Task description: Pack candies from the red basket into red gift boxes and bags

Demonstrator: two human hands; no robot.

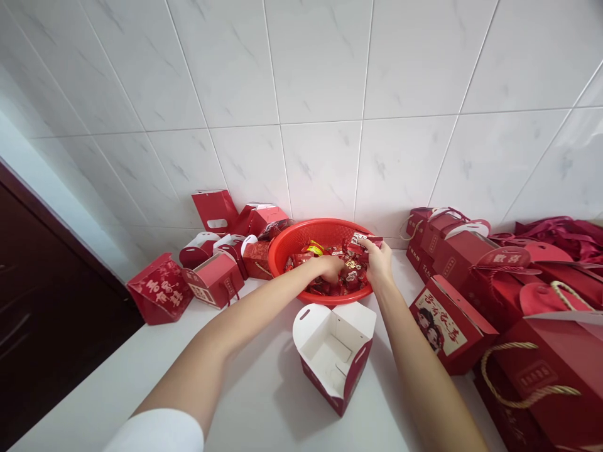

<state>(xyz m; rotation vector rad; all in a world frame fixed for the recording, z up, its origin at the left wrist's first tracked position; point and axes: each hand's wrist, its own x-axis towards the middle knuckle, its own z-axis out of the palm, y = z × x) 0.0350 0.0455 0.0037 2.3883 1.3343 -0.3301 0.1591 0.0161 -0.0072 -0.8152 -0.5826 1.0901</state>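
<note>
My left hand (331,269) reaches down into a red plastic basket (279,251) and touches the small red wrapped packets (325,287) in it. Its fingertips are hidden among them. Over the basket's right side, my right hand (378,262) is closed on a red packet (362,241) with a pale printed patch, pinched between thumb and fingers. In front of the basket stands an open gift box (335,351), dark red outside and white inside, its flaps spread. Only a thin line or cord shows on its floor. A yellow wrapper (315,248) lies among the red packets.
Several red gift boxes (214,280) stand on the left, against the wall and nearer me. On the right, more red boxes (452,323) crowd together, some with rope handles (527,402). Dark red ribbons or bags (565,235) lie behind them. A tiled wall (320,157) backs the white table (254,402).
</note>
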